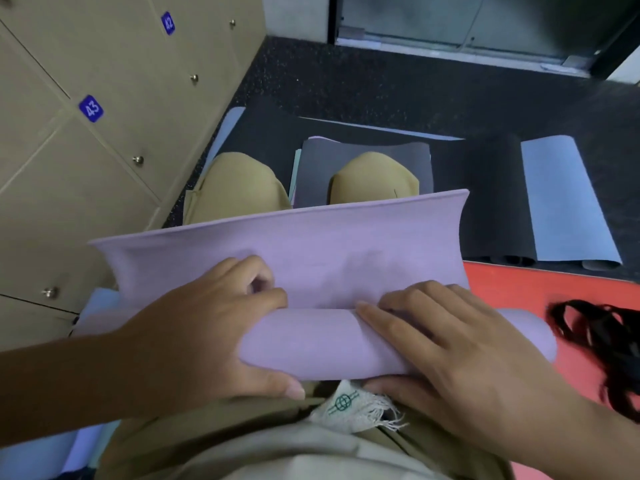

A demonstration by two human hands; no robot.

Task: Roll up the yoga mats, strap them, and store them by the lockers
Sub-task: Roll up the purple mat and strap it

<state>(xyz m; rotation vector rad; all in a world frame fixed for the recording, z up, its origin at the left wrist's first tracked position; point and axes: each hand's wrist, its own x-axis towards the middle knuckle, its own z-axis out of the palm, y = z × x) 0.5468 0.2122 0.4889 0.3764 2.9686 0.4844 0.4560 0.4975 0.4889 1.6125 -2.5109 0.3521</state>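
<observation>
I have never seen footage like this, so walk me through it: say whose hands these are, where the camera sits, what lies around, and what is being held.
There is one picture, from a camera worn on a person's head, looking down at their lap. The left hand and right hand both grip a soft lilac yoga mat, partly rolled into a tube across the knees, its loose end standing up beyond. Beige numbered lockers stand at the left. On the dark speckled floor lie other mats, one pale blue and grey, and a red mat at the right.

Both hands [214, 327] [460, 355] curled round half-rolled lilac mat [329, 344] over knees, lockers [86, 150] left
</observation>
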